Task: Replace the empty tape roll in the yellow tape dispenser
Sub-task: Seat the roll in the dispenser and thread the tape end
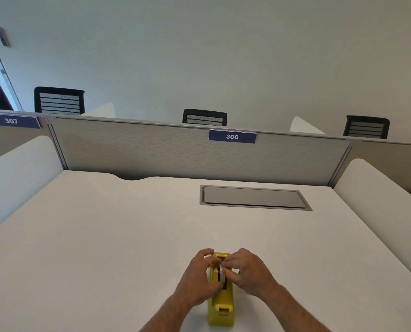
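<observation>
Both hands meet at the bench's [104, 236] 6 o'clock, left hand [199, 276] steadying the dispenser [221, 307], right hand's [247, 271] grip pinching the roll [220, 271] over its cradle.

Office, numbered desk partitions [199, 152], mesh chairs [59, 100]

Both hands [223, 274] hide most of the tape roll [220, 273]; forearms cut off at bottom edge.
</observation>
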Motion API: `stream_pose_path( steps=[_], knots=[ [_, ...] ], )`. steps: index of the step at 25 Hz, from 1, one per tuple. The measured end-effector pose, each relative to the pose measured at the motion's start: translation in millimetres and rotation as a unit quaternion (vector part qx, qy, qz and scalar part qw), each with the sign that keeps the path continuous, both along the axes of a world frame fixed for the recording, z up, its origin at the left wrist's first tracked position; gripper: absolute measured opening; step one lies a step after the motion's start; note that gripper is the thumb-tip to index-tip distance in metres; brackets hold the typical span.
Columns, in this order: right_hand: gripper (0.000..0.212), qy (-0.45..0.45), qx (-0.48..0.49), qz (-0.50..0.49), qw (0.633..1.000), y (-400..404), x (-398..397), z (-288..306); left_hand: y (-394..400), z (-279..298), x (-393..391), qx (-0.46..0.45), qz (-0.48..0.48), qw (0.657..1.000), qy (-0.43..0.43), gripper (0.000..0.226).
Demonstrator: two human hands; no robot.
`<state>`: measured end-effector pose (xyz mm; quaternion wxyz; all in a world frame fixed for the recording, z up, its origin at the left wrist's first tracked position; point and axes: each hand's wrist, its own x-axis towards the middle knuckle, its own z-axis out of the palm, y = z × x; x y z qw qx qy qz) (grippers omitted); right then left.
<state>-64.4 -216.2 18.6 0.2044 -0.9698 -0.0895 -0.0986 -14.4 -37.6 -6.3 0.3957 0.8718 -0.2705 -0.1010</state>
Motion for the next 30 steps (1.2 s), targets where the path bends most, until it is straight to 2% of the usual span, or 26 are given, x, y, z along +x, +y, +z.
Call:
stream_pose_path(
  steps=[5, 14, 18, 30],
  knots=[
    [0.03, -0.002, -0.001, 0.001, 1.0, -1.0, 1.4, 0.3, -0.2, 1.0, -0.1, 0.002, -0.001, 1.0, 0.004, 0.054],
    [0.035, 0.006, -0.021, -0.003, 1.0, 1.3, 1.8, -1.7, -1.2, 1.3, 1.0, -0.004, 0.005, 1.0, 0.019, 0.053],
    [0.019, -0.013, -0.021, 0.012, 1.0, 1.6, 2.5, -0.5, 0.0, 1.6, 0.7, -0.005, 0.003, 1.0, 0.019, 0.053],
    [0.024, 0.011, 0.006, 0.015, 1.0, 0.5, 4.1, 3.8, -1.7, 3.4, -1.6, 0.006, 0.006, 1.0, 0.003, 0.051]
  ],
)
